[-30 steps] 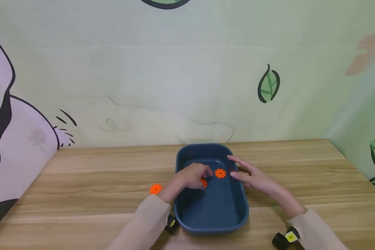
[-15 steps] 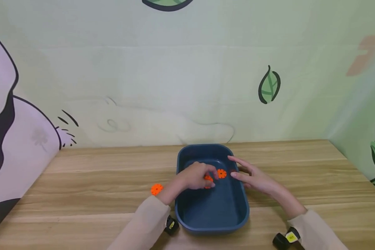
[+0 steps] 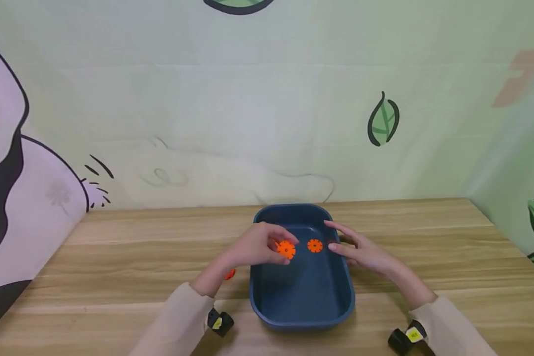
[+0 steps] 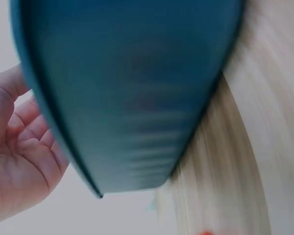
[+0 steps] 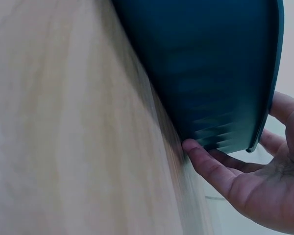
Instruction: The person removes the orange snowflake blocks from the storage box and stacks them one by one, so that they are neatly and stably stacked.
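In the head view, my left hand (image 3: 255, 247) is over the left side of a dark blue plastic tub (image 3: 302, 327). Between thumb and fingers it pinches an orange notched disc (image 3: 287, 249), raised above the tub floor. A second orange disc (image 3: 315, 245) lies flat inside, towards the right wall. My right hand (image 3: 368, 254) straddles the tub's right rim, some digits inside and others against the outer wall, as the right wrist view confirms. An orange piece (image 3: 230, 274) on the table is partly covered by my left forearm. The left wrist view hides the pinched disc behind the tub wall.
The tub stands on a wood-grain table (image 3: 129, 257), close to a pale green wall cloth (image 3: 231, 109) with a drawn leaf (image 3: 383, 120). Black wrist cameras hang below the left cuff (image 3: 221, 323) and the right cuff (image 3: 400, 341).
My left hand has lifted an orange disc off the tub floor and drawn it up and leftward. The left forearm now covers part of the table piece. My right hand has stayed put.
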### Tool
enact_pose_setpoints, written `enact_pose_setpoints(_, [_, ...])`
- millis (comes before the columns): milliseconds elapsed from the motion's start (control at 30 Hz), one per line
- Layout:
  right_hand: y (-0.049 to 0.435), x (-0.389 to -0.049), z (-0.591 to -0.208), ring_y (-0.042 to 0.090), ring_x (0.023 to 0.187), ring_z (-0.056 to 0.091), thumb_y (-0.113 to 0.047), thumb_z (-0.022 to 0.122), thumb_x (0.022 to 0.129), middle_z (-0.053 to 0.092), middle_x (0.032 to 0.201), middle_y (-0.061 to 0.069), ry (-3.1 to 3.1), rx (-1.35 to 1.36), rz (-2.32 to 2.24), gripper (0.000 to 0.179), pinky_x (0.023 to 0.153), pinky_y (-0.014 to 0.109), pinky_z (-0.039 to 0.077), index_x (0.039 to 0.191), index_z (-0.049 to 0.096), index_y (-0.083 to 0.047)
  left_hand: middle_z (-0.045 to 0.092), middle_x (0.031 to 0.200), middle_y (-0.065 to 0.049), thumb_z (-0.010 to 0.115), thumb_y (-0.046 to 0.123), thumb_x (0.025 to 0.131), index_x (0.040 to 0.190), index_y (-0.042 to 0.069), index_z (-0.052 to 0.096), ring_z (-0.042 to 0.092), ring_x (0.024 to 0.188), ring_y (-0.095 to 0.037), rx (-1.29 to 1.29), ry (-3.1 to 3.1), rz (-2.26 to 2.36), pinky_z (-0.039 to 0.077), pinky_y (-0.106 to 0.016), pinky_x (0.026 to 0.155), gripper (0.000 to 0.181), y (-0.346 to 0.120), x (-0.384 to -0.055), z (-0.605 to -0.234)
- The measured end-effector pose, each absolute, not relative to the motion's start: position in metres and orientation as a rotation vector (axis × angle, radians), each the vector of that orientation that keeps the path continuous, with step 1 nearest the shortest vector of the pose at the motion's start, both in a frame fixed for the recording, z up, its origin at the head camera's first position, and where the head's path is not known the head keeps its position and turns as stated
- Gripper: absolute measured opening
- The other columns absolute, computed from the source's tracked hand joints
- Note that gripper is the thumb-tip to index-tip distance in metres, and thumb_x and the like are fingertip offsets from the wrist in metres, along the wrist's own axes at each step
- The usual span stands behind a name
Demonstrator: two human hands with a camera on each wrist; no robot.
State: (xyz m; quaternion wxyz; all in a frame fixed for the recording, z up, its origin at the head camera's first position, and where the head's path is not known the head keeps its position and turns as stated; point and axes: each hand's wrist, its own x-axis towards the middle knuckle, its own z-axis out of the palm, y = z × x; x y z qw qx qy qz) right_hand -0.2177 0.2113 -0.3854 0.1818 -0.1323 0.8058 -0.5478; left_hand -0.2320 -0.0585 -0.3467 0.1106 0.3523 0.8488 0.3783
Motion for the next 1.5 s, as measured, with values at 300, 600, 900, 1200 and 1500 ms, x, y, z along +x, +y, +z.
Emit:
enact_pose_setpoints(300, [0.211, -0.219, -0.386, 0.046, 0.132, 0.016, -0.031, 0.055, 0.091, 0.009, 0.147, 0.026, 2.265, -0.401, -1.552, 0.063, 0.091, 0.053, 0.041, 0.145, 0.023, -0.021, 0.065, 0.103, -0.004, 0.075, 0.009, 0.073, 0.109, 0.006, 0.065, 0.056, 0.071, -0.014, 0.898, 2.507, 1.208, 0.050, -0.027, 0.065, 0.038, -0.093, -0.223, -0.343])
enact_pose_setpoints(600, [0.211, -0.217, -0.384, 0.046, 0.131, 0.016, -0.032, 0.054, 0.091, 0.009, 0.148, 0.025, 2.280, -0.388, -1.539, 0.063, 0.091, 0.054, 0.040, 0.145, 0.023, -0.020, 0.065, 0.106, -0.012, 0.075, 0.007, 0.071, 0.110, 0.001, 0.063, 0.058, 0.072, -0.016, 0.839, 2.483, 1.272, 0.051, -0.029, 0.069, 0.041, -0.125, -0.216, -0.346])
enact_pose_setpoints(900, [0.211, -0.216, -0.383, 0.045, 0.132, 0.013, -0.032, 0.054, 0.091, 0.006, 0.149, 0.024, 2.274, -0.405, -1.512, 0.064, 0.091, 0.052, 0.042, 0.145, 0.021, -0.023, 0.065, 0.100, -0.009, 0.076, 0.012, 0.071, 0.110, 0.002, 0.063, 0.058, 0.074, -0.018, 0.714, 2.522, 1.315, 0.051, -0.028, 0.064, 0.042, -0.151, -0.210, -0.351])
enact_pose_setpoints(1200, [0.211, -0.215, -0.383, 0.046, 0.131, 0.015, -0.032, 0.055, 0.090, 0.010, 0.148, 0.024, 2.318, -0.426, -1.483, 0.064, 0.089, 0.050, 0.044, 0.145, 0.024, -0.022, 0.065, 0.096, -0.003, 0.077, 0.015, 0.070, 0.107, 0.002, 0.064, 0.055, 0.085, -0.020, 0.653, 2.603, 1.228, 0.048, -0.031, 0.069, 0.041, -0.159, -0.211, -0.360])
enact_pose_setpoints(1500, [0.210, -0.215, -0.383, 0.046, 0.131, 0.015, -0.032, 0.056, 0.090, 0.011, 0.148, 0.024, 2.322, -0.430, -1.488, 0.064, 0.088, 0.049, 0.045, 0.145, 0.025, -0.021, 0.063, 0.099, -0.004, 0.078, 0.013, 0.070, 0.104, 0.004, 0.066, 0.053, 0.090, -0.022, 0.600, 2.599, 1.200, 0.050, -0.029, 0.072, 0.037, -0.163, -0.219, -0.374])
